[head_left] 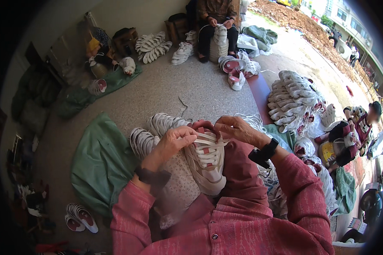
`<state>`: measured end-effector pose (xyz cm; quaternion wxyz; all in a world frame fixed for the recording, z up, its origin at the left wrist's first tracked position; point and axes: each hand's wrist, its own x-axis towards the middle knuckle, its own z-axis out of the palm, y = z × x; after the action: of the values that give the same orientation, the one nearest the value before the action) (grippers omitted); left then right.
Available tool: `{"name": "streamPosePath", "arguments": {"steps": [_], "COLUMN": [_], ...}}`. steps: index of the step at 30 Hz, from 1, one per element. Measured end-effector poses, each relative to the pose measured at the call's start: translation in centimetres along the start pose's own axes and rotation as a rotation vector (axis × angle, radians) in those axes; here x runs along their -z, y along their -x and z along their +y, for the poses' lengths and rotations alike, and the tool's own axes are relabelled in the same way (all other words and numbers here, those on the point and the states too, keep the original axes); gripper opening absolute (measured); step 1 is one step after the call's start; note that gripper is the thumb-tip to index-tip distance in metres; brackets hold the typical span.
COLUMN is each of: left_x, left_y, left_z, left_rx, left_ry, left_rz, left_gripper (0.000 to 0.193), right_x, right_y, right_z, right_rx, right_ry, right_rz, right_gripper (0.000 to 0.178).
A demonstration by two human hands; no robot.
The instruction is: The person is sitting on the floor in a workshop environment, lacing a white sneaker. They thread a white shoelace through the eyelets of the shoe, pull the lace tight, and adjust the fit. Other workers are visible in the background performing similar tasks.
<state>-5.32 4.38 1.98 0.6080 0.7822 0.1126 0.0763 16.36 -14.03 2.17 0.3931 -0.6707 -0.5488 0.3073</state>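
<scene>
A white and beige sneaker (207, 163) with a dark pink lining rests on my lap, its toe pointing toward me. White shoelace (208, 148) crosses its front through the eyelets. At the left of the shoe's opening, my left hand (176, 140) is closed, thumb and fingers pinching the lace. My right hand (242, 131) is closed at the opening's right side, fingers bent over the lace there; its fingertips are partly hidden. Under the shoe's left side lies a pale flower-patterned cloth (178, 178) over my leg.
Nested white shoes (168, 123) stand just beyond my left hand. A green sack (102, 165) lies at left, with stacked insole-like pieces (81, 219) below it. A big shoe pile (291, 102) rises at right. Several people sit working nearby, one (217, 25) at the far wall, another (361, 127) at right.
</scene>
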Motion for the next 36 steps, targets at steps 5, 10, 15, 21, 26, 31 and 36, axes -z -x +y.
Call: {"name": "streamPosePath", "arguments": {"steps": [5, 10, 15, 21, 26, 31, 36], "left_x": [-1.8, -3.9, -4.0, -3.7, -4.0, -4.0, -4.2], "left_y": [-2.8, -4.1, -5.2, -5.8, -5.8, -5.9, -5.8], "left_z": [0.6, -0.3, -1.1, -2.0, -1.4, -2.1, -2.3], "left_rx": [-0.543, -0.488, -0.426, -0.169, -0.074, -0.101, -0.165], "left_ry": [-0.730, -0.613, -0.468, -0.243, -0.243, -0.265, -0.278], "left_rz": [0.191, 0.046, -0.066, -0.184, -0.177, -0.111, -0.014], "left_gripper": [0.014, 0.010, 0.007, 0.009, 0.008, 0.010, 0.011], "right_x": [0.3, -1.4, -4.2, -5.2, -5.2, -6.2, -6.6], "right_y": [1.5, 4.3, 4.0, 4.2, 4.7, 4.4, 3.8], "right_z": [5.0, 2.1, 4.6, 4.7, 4.2, 4.1, 3.4], "right_rx": [0.085, 0.036, -0.014, 0.040, 0.097, 0.088, 0.056], "right_ry": [-0.207, -0.096, -0.365, -0.376, -0.326, -0.392, -0.525], "right_rz": [0.069, 0.050, 0.217, 0.287, 0.346, 0.412, 0.495], "right_gripper": [0.021, 0.029, 0.022, 0.016, 0.015, 0.014, 0.014]}}
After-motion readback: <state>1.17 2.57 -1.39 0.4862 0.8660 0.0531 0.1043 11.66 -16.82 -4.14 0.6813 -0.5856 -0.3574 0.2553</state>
